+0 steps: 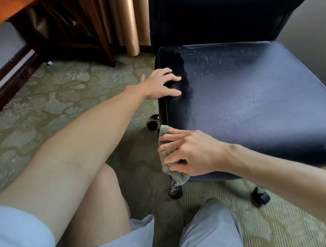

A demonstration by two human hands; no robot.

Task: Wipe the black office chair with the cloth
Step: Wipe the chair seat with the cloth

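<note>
The green cloth (164, 132) drapes the front-left corner of the black office chair (256, 97) seat, pressed there by the right grip (189, 152), fingers spread, not clenched. The left grip (162, 83) rests released on the seat's left edge

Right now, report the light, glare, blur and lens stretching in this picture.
Head view: a pale sheen covers most of the chair seat, with a darker strip beside the left hand. Head view: the right hand pressing the cloth is sharp, with no motion blur. Head view: the wide lens enlarges the near left forearm; the sleeve in the corner looks soft.
</note>
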